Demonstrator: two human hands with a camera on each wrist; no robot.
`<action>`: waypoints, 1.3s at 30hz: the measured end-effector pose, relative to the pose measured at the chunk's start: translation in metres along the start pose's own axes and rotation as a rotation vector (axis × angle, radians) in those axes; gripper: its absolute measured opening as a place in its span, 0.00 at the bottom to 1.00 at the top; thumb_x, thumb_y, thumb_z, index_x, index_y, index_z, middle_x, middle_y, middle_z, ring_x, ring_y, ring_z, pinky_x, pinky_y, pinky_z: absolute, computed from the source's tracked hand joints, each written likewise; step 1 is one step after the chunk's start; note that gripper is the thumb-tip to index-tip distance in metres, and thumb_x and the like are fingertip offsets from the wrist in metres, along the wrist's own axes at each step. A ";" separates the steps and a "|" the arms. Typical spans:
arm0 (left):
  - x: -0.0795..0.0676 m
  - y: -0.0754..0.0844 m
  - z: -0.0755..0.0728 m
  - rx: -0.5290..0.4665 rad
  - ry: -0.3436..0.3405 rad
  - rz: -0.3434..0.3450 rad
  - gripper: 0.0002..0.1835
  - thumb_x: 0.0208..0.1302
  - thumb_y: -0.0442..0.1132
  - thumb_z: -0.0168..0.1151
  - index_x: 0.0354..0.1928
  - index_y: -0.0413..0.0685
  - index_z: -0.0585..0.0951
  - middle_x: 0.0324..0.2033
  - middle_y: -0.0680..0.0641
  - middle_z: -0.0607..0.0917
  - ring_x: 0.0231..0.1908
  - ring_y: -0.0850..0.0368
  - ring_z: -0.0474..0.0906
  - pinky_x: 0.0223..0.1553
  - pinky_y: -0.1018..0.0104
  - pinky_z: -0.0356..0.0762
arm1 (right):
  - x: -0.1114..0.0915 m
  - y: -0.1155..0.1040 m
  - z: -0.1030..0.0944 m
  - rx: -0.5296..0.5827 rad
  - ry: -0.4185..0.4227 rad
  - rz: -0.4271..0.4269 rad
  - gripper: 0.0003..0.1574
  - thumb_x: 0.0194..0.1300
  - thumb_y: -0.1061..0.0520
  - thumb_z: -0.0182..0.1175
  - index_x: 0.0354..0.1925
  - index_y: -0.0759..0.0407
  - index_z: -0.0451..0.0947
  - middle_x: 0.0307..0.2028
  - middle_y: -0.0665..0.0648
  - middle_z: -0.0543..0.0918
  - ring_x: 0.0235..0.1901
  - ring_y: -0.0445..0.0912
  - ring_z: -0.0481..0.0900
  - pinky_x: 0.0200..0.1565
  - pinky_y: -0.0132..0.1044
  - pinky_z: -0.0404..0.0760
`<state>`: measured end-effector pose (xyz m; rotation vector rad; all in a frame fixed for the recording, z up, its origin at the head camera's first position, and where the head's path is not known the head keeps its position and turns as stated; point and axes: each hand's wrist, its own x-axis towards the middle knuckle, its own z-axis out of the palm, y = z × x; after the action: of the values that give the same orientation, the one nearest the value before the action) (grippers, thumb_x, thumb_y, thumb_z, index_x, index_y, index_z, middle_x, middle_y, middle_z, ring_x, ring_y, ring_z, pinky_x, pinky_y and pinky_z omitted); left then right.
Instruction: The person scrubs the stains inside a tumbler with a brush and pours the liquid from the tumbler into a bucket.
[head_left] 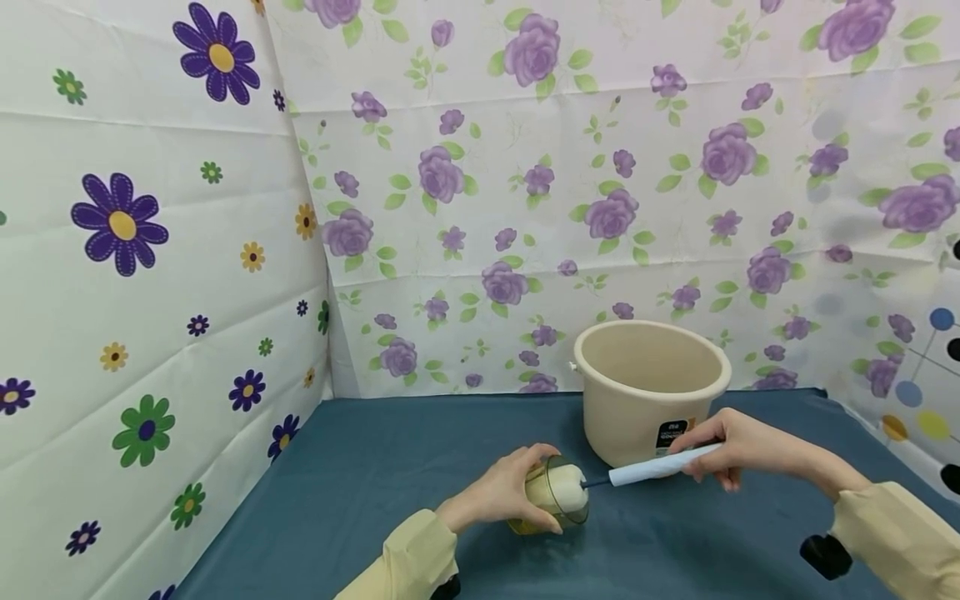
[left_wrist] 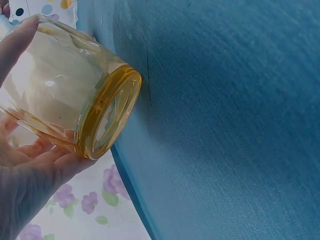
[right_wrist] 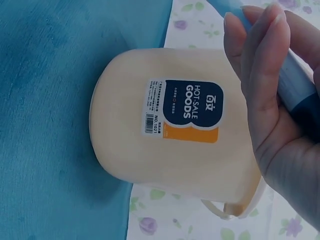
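My left hand grips a clear amber-tinted glass cup, tilted so that its mouth faces right. In the left wrist view the thick amber base of the glass points away from the palm, close over the blue cloth. A white sponge head sits within the mouth of the glass. It belongs to a cup brush with a dark stem and a pale blue handle. My right hand holds that handle by its far end. The right wrist view shows fingers along the handle.
A cream plastic bucket with a dark and orange label stands behind the hands, near the table's back edge. Dark blue cloth covers the table. Flower-printed sheets rise at the back and left.
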<state>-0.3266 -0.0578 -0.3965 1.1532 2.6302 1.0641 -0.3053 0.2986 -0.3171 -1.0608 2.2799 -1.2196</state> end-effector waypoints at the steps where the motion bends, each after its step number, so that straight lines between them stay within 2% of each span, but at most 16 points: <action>1: 0.000 0.000 0.000 -0.001 -0.001 0.003 0.43 0.39 0.53 0.75 0.60 0.64 0.64 0.45 0.55 0.70 0.45 0.60 0.69 0.39 0.64 0.71 | -0.001 0.000 0.000 0.002 -0.005 -0.003 0.17 0.64 0.64 0.54 0.51 0.66 0.75 0.25 0.62 0.79 0.14 0.45 0.75 0.16 0.44 0.75; 6: -0.001 0.000 0.000 0.005 -0.003 0.022 0.43 0.39 0.53 0.74 0.60 0.63 0.64 0.42 0.57 0.70 0.40 0.63 0.69 0.36 0.66 0.71 | -0.003 0.001 -0.001 0.018 -0.025 0.026 0.17 0.64 0.64 0.54 0.51 0.64 0.76 0.23 0.62 0.80 0.13 0.42 0.75 0.15 0.46 0.75; 14: -0.001 0.001 0.000 0.016 -0.007 0.020 0.43 0.39 0.54 0.74 0.60 0.64 0.64 0.43 0.57 0.70 0.42 0.63 0.69 0.38 0.65 0.71 | -0.004 -0.003 0.000 0.042 -0.054 0.020 0.17 0.64 0.65 0.53 0.51 0.63 0.76 0.22 0.63 0.79 0.13 0.41 0.74 0.14 0.44 0.74; 25: -0.001 0.003 0.000 0.022 -0.002 0.002 0.43 0.39 0.54 0.75 0.60 0.64 0.64 0.44 0.55 0.71 0.44 0.61 0.68 0.39 0.63 0.70 | -0.003 -0.005 0.001 0.048 -0.034 -0.011 0.18 0.65 0.66 0.52 0.53 0.67 0.74 0.24 0.64 0.79 0.13 0.45 0.74 0.15 0.44 0.75; 33: 0.000 0.002 0.001 0.043 0.005 0.004 0.44 0.38 0.54 0.75 0.60 0.63 0.64 0.43 0.55 0.71 0.40 0.62 0.68 0.37 0.65 0.70 | -0.003 -0.005 0.000 0.015 0.016 0.007 0.17 0.64 0.64 0.54 0.51 0.63 0.75 0.26 0.63 0.79 0.15 0.47 0.75 0.16 0.45 0.75; 39: -0.001 0.002 0.000 0.042 0.009 0.015 0.44 0.38 0.54 0.75 0.60 0.62 0.64 0.43 0.55 0.71 0.41 0.62 0.68 0.38 0.64 0.69 | -0.003 -0.007 0.001 0.039 0.006 -0.014 0.17 0.64 0.65 0.53 0.51 0.67 0.74 0.25 0.64 0.79 0.14 0.47 0.75 0.15 0.45 0.75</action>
<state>-0.3248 -0.0579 -0.3958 1.1809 2.6672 1.0241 -0.3002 0.2980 -0.3122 -1.0626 2.2477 -1.2688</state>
